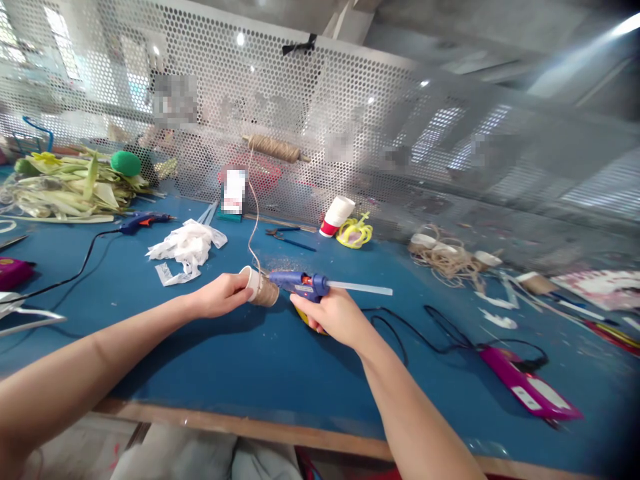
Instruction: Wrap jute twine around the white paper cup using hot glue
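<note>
My left hand grips the rim end of a paper cup, which lies tilted on its side with twine wound round its wall. A strand of twine runs from the cup up to a spool on the perforated panel. My right hand is closed round the handle of a blue glue gun. Its nozzle is at the cup's twine-covered side; whether it touches I cannot tell. A clear glue stick sticks out of the gun's back.
A crumpled white plastic bag, pliers and stacked paper cups lie beyond my hands. Another glue gun and husks are at left. At right are a magenta power strip, black cord and tangled twine.
</note>
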`<state>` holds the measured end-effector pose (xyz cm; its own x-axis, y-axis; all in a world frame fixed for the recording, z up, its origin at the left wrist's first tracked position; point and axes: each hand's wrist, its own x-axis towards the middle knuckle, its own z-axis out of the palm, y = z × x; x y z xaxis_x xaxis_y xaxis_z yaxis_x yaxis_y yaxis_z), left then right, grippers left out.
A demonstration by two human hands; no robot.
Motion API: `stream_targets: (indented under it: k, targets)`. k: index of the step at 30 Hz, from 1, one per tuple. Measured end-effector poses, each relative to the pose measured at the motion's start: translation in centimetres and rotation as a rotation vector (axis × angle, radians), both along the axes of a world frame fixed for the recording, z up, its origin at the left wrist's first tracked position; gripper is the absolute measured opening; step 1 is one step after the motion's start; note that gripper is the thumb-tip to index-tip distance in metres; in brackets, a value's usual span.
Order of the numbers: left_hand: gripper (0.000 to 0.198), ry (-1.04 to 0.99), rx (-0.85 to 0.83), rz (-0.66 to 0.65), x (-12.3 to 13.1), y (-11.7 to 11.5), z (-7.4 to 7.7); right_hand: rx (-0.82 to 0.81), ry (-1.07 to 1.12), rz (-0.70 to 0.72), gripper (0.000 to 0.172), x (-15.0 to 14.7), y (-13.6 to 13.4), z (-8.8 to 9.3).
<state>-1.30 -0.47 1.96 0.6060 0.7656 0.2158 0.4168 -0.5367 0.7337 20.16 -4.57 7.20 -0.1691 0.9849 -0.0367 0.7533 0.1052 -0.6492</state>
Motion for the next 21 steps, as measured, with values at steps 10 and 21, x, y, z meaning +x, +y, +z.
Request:
stream_targets:
  k: [10, 21]
  targets:
    - [0.027, -0.018, -0.03, 0.055, 0.03, 0.41, -0.46, 0.003, -0.015, 0.032, 0.031, 0.25, -0.32, -0.14]
    - [0.029, -0.03, -0.081, 0.105, 0.16, 0.52, -0.47, -0.042, -0.025, 0.044, 0.026, -0.12, -0.83, 0.18]
